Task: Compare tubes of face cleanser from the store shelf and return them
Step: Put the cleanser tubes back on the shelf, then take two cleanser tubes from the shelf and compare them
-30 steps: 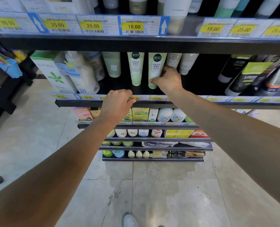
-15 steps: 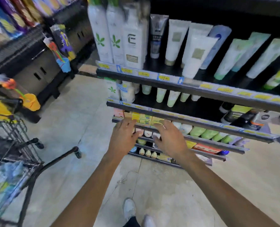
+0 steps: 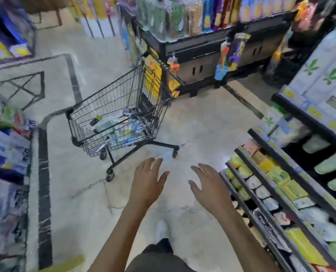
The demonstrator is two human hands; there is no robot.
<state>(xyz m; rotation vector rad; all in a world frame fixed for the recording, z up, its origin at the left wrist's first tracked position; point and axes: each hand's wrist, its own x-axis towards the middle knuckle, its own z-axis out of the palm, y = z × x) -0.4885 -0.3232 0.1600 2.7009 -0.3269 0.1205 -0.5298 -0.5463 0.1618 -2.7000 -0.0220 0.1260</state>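
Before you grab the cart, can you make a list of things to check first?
1. Left hand empty, fingers spread: ok.
2. Right hand empty, fingers spread: ok.
3. Shopping cart upright on the floor ahead, apart from both hands: ok.
4. Floor between hands and cart free of obstacles: ok.
5. Cleanser tubes back on the shelf at right: cannot tell, picture blurred.
6. Cart handle within easy reach: cannot tell.

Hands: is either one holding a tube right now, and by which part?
Nothing is held. The left hand and right hand both hang open over the pale floor, fingers spread, apart from the black tiered shelf.
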